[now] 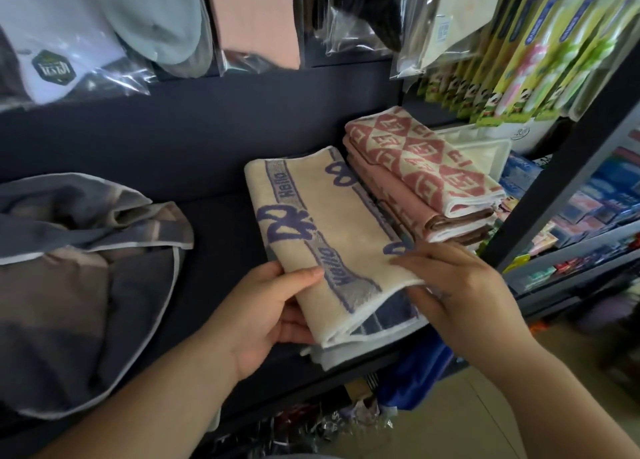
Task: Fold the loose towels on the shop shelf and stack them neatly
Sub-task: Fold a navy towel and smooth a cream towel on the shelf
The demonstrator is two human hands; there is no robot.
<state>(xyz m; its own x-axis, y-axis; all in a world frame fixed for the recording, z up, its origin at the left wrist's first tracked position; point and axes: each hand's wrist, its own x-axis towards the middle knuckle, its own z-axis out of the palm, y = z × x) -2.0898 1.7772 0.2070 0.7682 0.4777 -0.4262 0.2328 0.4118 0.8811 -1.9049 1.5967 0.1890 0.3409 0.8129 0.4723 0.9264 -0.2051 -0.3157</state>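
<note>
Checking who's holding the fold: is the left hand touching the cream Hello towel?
Touching. The head view shows the left hand gripping the cream Hello towel: thumb on top of its near edge, palm beneath.

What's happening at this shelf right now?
A person is tidying towels on a shop shelf. Both hands hold a folded cream towel with purple "Hello" lettering: the left hand grips its near edge and the right hand pinches its near corner. A stack of folded pink towels sits just to the right. A grey striped towel lies crumpled on the left, not yet folded.
</note>
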